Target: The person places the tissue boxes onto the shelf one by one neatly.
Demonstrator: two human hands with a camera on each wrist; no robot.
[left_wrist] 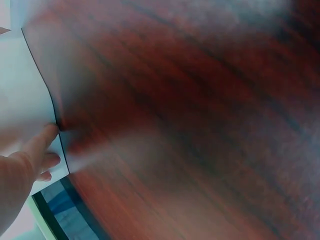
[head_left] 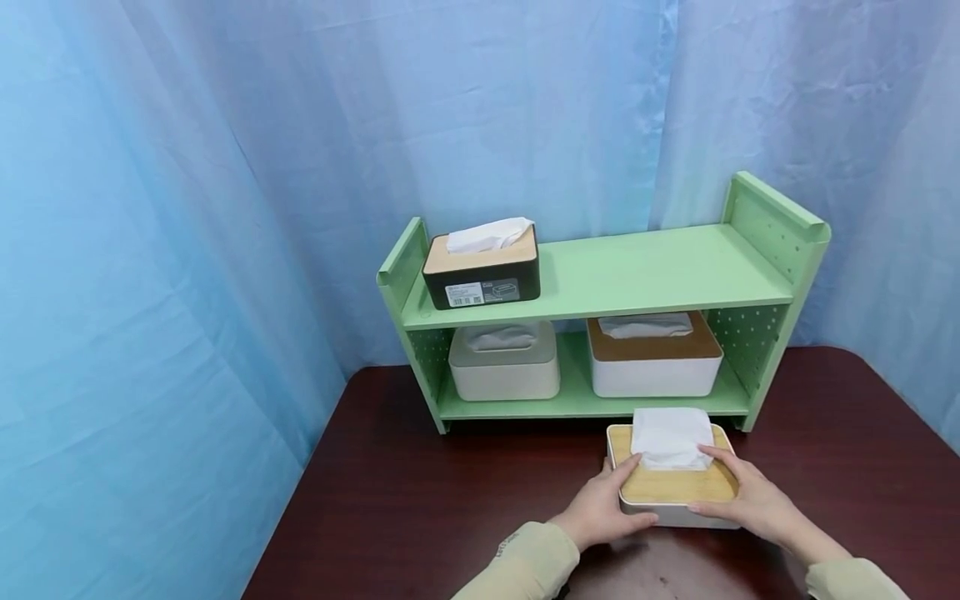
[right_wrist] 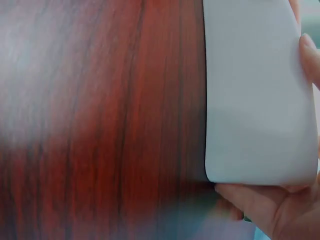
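Note:
A white tissue box (head_left: 671,487) with a light wood-coloured lid sits on the dark red-brown table, in front of the green shelf. A white tissue (head_left: 672,437) sticks up from its slot. My left hand (head_left: 603,504) grips the box's left end, thumb towards the front and fingers along the side. On the opposite end my right hand (head_left: 757,500) holds it, thumb at the front top edge and index finger reaching over the lid beside the tissue. In the right wrist view, fingers (right_wrist: 250,200) press along the end of the white box (right_wrist: 260,95).
Behind stands a green two-level shelf (head_left: 660,271). On its upper board, at left, is a black tissue box (head_left: 483,287) with a wooden lid. Below are a cream tissue box (head_left: 506,379) and a white one with a brown lid (head_left: 656,375). Blue curtains (head_left: 525,108) hang around the table (head_left: 390,500).

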